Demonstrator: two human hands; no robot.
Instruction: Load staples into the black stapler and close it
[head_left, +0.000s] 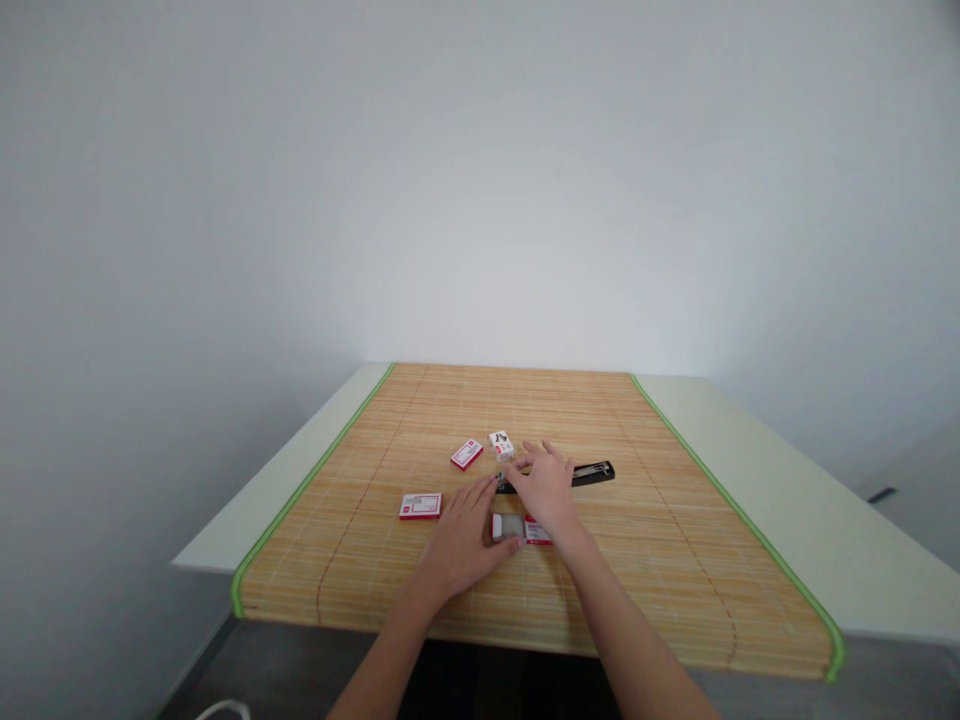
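A black stapler (594,474) lies opened out flat on the mat, its metal rail showing at the right end. My right hand (546,487) is over its middle and hides that part. The thumb and fingertips are closed together near the stapler's left end; whatever is between them is too small to tell. My left hand (461,540) rests with fingers stretched out, fingertips at the left end of the stapler and thumb apart. Beside that thumb lies an opened red-and-white staple box (538,532), its grey inside showing.
Left of my left hand is a red-and-white box (421,506). Farther back lie a similar box (466,455) and a white box with a dark picture (501,445). A green-edged bamboo mat (675,600) covers the middle of the white table (810,500), against a wall.
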